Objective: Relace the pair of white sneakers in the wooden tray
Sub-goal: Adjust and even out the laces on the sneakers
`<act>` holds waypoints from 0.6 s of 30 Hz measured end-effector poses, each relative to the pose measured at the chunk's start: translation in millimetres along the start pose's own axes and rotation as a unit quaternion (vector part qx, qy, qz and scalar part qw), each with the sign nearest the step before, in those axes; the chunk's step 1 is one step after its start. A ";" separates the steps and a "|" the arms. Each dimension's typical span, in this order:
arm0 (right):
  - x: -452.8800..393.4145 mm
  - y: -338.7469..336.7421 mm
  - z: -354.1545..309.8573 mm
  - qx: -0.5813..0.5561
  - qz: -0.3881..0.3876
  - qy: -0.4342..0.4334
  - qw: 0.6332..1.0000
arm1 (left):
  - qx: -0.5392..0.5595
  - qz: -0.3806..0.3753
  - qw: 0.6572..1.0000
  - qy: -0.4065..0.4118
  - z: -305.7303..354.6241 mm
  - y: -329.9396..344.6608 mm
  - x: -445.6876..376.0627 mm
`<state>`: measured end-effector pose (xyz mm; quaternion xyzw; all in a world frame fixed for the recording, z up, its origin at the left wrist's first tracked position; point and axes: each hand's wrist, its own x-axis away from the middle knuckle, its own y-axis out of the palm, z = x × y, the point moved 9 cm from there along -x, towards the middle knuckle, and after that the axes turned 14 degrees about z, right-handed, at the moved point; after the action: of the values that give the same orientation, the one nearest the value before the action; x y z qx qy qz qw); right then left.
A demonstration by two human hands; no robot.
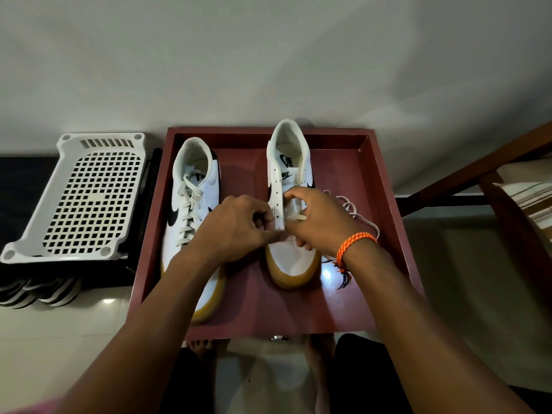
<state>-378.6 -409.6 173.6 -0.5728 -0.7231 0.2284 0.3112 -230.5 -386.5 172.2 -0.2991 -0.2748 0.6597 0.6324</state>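
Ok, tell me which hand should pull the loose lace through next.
Probably right: the right hand already pinches the lace, whose slack trails off on that side, while the left hand steadies the eyelet strip.

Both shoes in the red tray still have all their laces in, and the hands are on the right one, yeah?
Not quite. The head view shows only the left sneaker is laced. The right sneaker, where both hands work, has bare eyelets, and its lace lies loose in the tray.
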 end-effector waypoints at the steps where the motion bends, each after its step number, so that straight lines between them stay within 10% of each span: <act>1: -0.5 -4.3 -1.6 0.017 0.013 -0.018 1.000 | -0.005 0.006 1.000 0.006 2.4 -0.8 -0.4; 7: -2.0 -13.1 2.6 0.046 0.015 -0.024 0.999 | 0.160 -0.023 0.985 -0.053 3.4 -8.6 1.0; 18: -11.0 -6.9 12.7 -0.038 0.000 -0.032 0.999 | 0.691 -0.098 0.708 -0.108 34.2 -35.4 4.4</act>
<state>-390.7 -421.6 167.4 -0.5768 -0.7408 0.2191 0.2656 -232.3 -379.8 221.1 0.3228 0.1636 0.6274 0.6894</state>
